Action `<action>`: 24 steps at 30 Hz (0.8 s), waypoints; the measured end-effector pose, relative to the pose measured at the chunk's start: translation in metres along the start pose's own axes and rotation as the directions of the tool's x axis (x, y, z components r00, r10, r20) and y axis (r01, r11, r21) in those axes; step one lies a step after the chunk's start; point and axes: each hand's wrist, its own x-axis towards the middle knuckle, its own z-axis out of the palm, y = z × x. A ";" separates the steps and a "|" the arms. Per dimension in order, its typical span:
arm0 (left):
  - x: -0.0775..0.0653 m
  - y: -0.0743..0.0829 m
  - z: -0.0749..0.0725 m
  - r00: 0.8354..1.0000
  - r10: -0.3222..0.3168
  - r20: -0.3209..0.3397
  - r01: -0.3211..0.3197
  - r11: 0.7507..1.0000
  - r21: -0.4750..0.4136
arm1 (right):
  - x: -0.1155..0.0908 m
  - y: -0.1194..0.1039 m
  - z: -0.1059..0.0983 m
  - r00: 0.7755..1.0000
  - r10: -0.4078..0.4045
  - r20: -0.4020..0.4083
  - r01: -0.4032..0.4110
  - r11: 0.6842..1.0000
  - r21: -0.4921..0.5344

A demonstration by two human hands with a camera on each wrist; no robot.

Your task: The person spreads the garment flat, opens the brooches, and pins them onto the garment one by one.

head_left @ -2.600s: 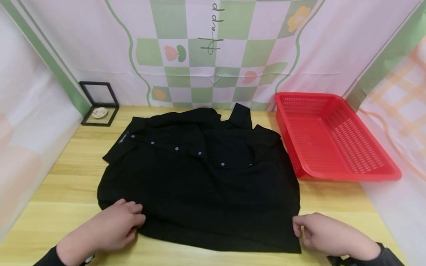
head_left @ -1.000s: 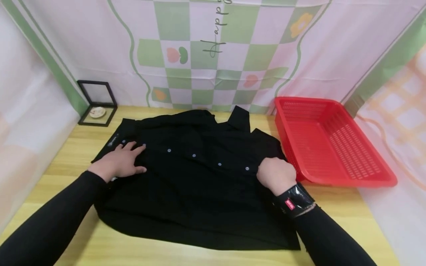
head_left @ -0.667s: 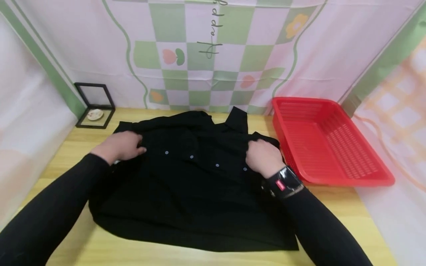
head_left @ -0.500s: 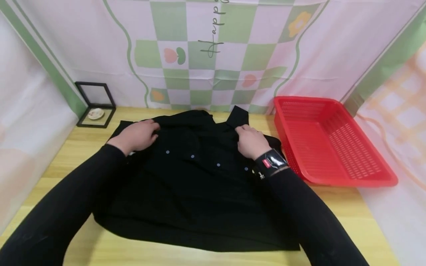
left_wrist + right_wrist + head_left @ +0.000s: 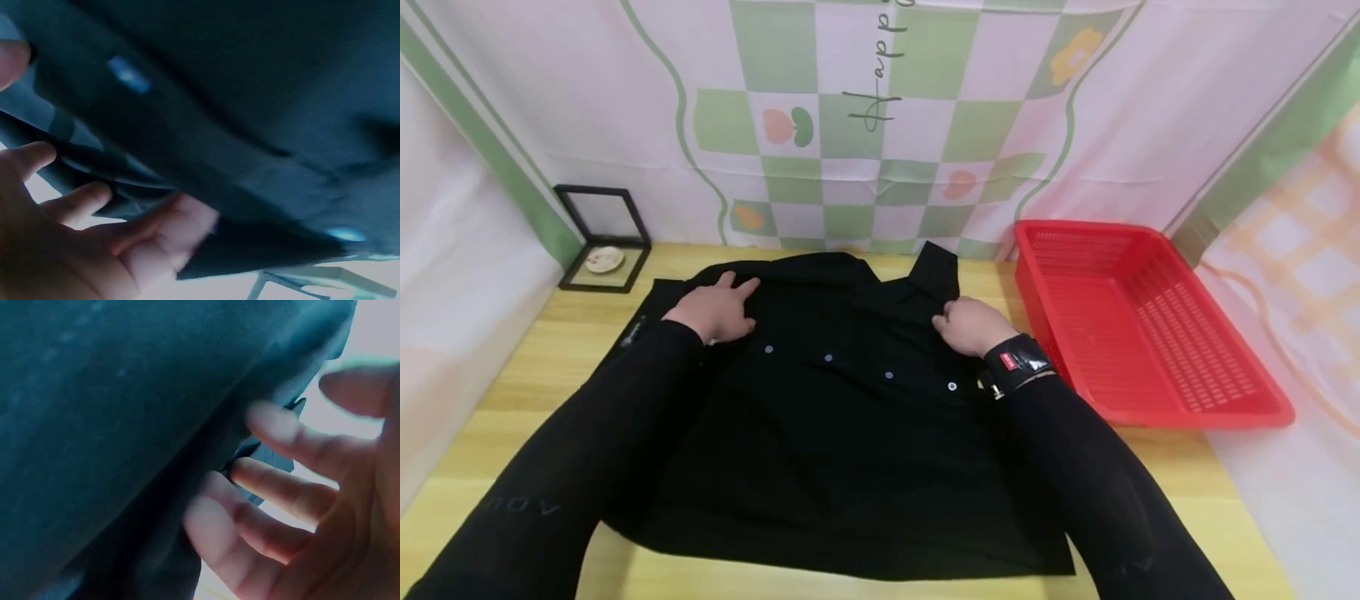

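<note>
A black button-up shirt (image 5: 850, 442) lies spread on the wooden table, its collar (image 5: 935, 268) pointing to the back. My left hand (image 5: 718, 310) rests on the shirt's upper left part with fingers spread; the left wrist view shows its fingers (image 5: 81, 203) against the dark cloth, a button close by. Beside the collar, on the upper right, is my right hand (image 5: 970, 325). In the right wrist view its fingers (image 5: 284, 487) are loosely bent and apart at the cloth, with no pinch visible. The sleeves of both arms cover parts of the shirt.
To the right stands a red plastic basket (image 5: 1150, 333), close to the right forearm. A black frame-like stand (image 5: 602, 237) holding a small round pale object sits at the back left. Behind the table (image 5: 497, 442) hangs a patterned curtain (image 5: 880, 125).
From the shirt's lower corners both hands have moved up to its upper part. The left hand's fingers have spread over the cloth; the right hand has come to the collar side.
</note>
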 end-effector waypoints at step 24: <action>0.008 0.008 0.005 0.921 0.321 -0.222 -0.298 0.945 0.132 | -0.034 -0.019 -0.015 0.986 -0.165 0.029 0.167 0.982 -0.086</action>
